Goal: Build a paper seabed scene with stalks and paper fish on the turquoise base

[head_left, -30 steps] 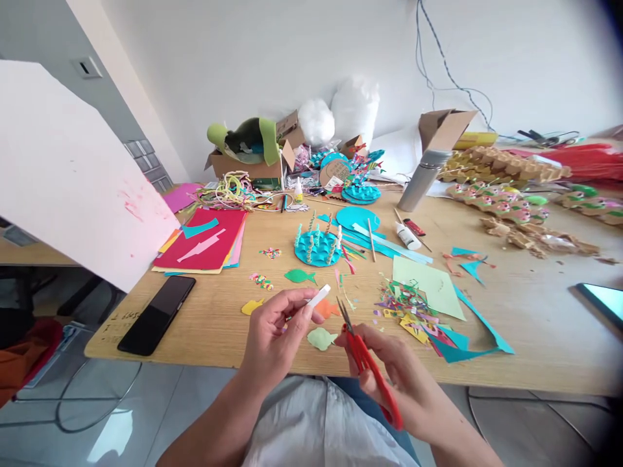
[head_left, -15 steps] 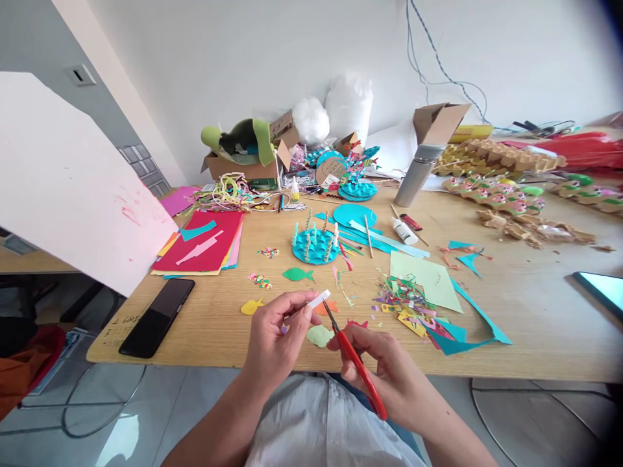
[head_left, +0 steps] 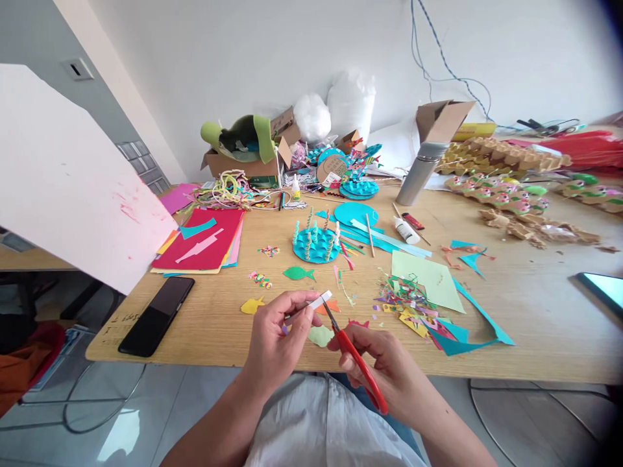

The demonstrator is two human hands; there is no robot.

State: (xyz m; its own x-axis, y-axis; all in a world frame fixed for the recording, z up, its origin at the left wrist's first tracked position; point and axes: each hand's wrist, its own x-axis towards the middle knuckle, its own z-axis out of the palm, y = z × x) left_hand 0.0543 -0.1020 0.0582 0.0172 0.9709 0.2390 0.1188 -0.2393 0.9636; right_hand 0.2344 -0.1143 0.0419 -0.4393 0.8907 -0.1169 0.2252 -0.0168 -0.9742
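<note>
My left hand [head_left: 277, 334] pinches a narrow white strip [head_left: 318, 301] between thumb and fingers, its free end pointing right. My right hand [head_left: 382, 363] is closed around red-handled scissors [head_left: 360, 363]; the blade tips meet the strip close to its free end. On the table under and around my hands lie paper fish shapes: a green fish [head_left: 298, 274], a yellow fish [head_left: 252, 305], a pale green piece [head_left: 320, 335] and an orange one [head_left: 332, 306], partly covered. Beyond them stands a round blue base [head_left: 314, 254] with twisted upright sticks.
Colourful paper scraps [head_left: 406, 292] lie to the right beside a pale green sheet [head_left: 428, 279]. A black phone [head_left: 156, 316] and a stack of coloured paper [head_left: 204, 250] are on the left. A grey flask [head_left: 421, 175] and a white glue bottle [head_left: 405, 231] stand or lie farther back.
Both hands hold nearly the same pose, with the scissors still at the strip's end. The camera view has shifted very slightly.
</note>
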